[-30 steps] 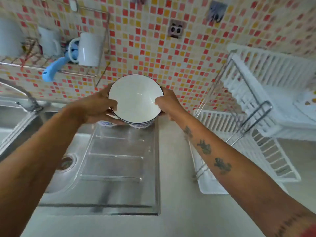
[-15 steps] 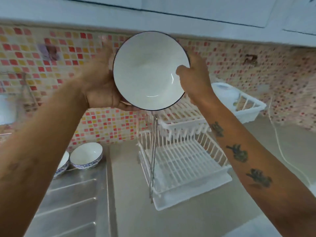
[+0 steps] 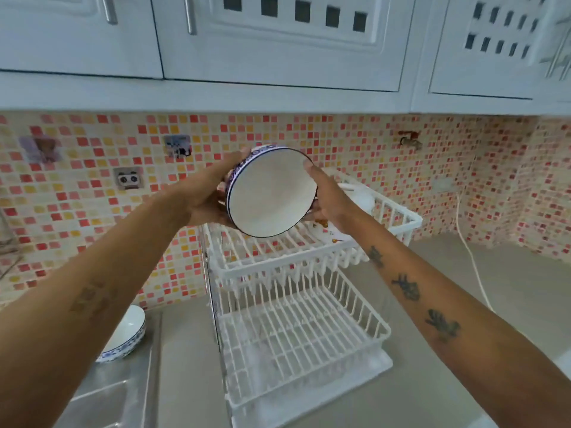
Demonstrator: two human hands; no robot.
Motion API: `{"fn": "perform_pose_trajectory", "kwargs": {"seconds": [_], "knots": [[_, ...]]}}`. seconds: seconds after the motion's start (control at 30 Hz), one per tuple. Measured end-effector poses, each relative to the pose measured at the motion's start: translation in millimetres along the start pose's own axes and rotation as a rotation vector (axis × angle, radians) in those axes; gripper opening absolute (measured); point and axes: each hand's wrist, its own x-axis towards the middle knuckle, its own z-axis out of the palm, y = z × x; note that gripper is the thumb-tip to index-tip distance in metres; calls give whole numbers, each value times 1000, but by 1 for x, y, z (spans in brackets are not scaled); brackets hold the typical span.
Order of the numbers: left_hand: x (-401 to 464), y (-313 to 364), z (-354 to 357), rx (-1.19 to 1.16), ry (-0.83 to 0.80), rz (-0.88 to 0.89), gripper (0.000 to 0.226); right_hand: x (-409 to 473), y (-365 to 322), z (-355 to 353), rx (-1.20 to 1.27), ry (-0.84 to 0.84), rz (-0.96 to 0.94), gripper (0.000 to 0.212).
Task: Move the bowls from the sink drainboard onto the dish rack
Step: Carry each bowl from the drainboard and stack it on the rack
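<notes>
Two-tier white rack [image 3: 296,322] on counter, top tier just under bowl [image 3: 272,193]. Bowl tilted on edge, clasped both sides: left hand [image 3: 207,196] cupping its back, right hand [image 3: 327,196] gripping rim. Second bowl [image 3: 126,335] on drainboard [image 3: 105,400].

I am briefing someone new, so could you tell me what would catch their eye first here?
A white bowl with a blue patterned rim, tilted on edge between the left hand and right hand, above the top tier of the white dish rack. Behind it runs the red and orange mosaic wall.
</notes>
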Motion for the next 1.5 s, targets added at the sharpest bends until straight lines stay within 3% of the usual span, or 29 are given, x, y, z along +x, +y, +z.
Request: {"fn": "perform_pose_trajectory", "kwargs": {"seconds": [0.1, 0.2, 0.27, 0.4, 0.5, 0.67, 0.87, 1.27, 1.4, 1.5], "knots": [[0, -6, 7, 204, 78, 75, 36, 17, 14, -14, 151, -159, 110, 80], [8, -16, 9, 361, 160, 194, 53, 32, 18, -16, 164, -180, 202, 92], [10, -22, 13, 550, 217, 273, 70, 39, 19, -11, 37, -189, 211, 89], [12, -40, 24, 841, 264, 396, 71, 42, 23, 1, -174, -228, 169, 65], [15, -52, 24, 931, 258, 410, 74, 46, 37, 6, -188, -215, 210, 78], [16, -58, 26, 1088, 184, 350, 83, 50, 46, 9, -197, -177, 234, 54], [21, -63, 26, 1220, 134, 356, 79, 53, 51, 9, -236, -163, 258, 60], [14, -60, 24, 1169, 118, 309, 75, 50, 49, 11, -245, -114, 256, 52], [1, -48, 9, 1055, 188, 325, 66, 34, 35, 15, -364, 138, -11, 38], [-15, -36, -17, 903, 316, 394, 49, 15, 16, 31, -298, 253, -295, 22]]}}
